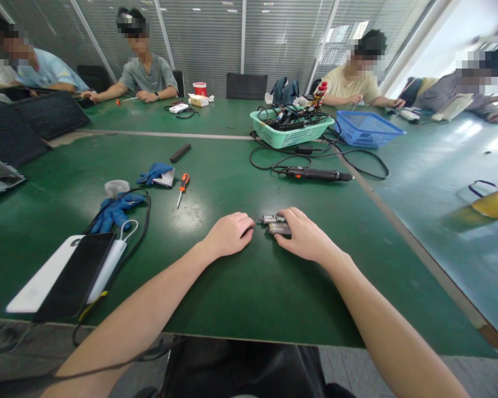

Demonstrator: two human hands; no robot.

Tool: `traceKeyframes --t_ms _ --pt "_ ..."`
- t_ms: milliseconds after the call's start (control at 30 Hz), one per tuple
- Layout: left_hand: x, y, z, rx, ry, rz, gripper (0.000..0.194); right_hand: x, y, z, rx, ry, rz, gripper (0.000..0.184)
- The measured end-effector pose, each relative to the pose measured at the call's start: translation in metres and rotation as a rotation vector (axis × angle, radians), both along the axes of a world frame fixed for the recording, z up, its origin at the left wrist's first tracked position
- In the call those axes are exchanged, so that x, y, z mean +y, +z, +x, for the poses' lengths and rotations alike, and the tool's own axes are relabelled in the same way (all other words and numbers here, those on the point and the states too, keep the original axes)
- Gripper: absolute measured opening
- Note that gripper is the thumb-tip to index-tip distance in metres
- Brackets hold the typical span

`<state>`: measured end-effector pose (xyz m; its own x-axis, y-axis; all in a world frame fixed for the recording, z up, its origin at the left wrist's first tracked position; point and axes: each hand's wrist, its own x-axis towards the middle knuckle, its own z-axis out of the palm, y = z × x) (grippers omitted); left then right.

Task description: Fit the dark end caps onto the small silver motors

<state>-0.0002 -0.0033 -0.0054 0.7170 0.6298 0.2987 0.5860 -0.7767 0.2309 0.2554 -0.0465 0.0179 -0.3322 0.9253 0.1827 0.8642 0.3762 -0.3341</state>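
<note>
Two short silvery metal cylinders (277, 228) lie side by side on the green table, their ends pointing left; they look like small motors, but I cannot be sure. My right hand (305, 235) is closed around their right ends, thumb at the near side and fingers over the far side. Just left of them, a small gap away, my left hand (230, 234) rests on the table with its fingers curled in. Whatever it may hold is hidden. Beyond my left hand lies a screwdriver (183, 189) with an orange and black handle.
A black electric screwdriver (319, 174) with a looping cord lies ahead, near a green basket (288, 135) of tools and a blue basket (367, 130). Blue gloves (116, 211), a black phone (77, 276) and cables occupy the left. Several people sit around the table.
</note>
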Motion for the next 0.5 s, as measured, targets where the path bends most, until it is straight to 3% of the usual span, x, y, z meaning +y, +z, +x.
traceKeyframes --t_ms 233,500 --pt "0.000 0.001 0.000 0.008 -0.006 0.007 0.015 0.001 0.006 0.007 -0.063 0.008 -0.041 0.019" --pt "-0.002 0.003 0.000 0.023 -0.034 0.008 0.015 -0.005 0.005 -0.007 -0.037 0.103 -0.069 0.023"
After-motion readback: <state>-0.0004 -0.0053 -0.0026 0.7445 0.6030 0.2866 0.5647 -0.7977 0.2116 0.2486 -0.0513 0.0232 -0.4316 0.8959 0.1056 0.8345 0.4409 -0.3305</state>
